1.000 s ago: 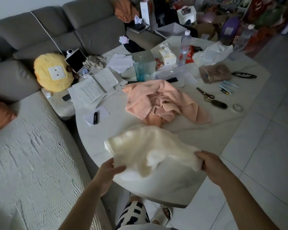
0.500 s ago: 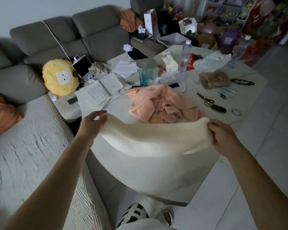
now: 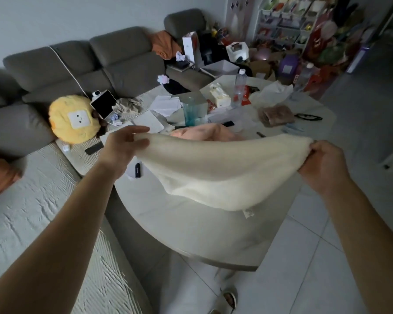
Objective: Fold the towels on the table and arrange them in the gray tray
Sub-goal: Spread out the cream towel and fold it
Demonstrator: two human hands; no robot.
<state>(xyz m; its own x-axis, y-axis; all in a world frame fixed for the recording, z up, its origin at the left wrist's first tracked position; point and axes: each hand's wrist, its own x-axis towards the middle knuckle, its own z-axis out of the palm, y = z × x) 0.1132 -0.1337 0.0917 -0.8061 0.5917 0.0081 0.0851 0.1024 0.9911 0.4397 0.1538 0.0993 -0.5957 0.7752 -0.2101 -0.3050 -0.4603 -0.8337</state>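
Observation:
A cream towel hangs stretched in the air above the white round table. My left hand grips its left top corner and my right hand grips its right top corner. The towel sags between them, with a small label at its lower edge. Behind it a crumpled peach towel lies on the table, mostly hidden by the cream one. A gray tray stands at the far side, by the sofa.
The far half of the table holds papers, a teal glass, a water bottle, a tissue box, a brown bag and glasses. A black lighter lies near the left edge. A gray sofa with a yellow cushion is on the left.
Both hands have lifted the cream towel off the table and pulled it wide apart, raising it higher. The view has tilted up, showing more of the room.

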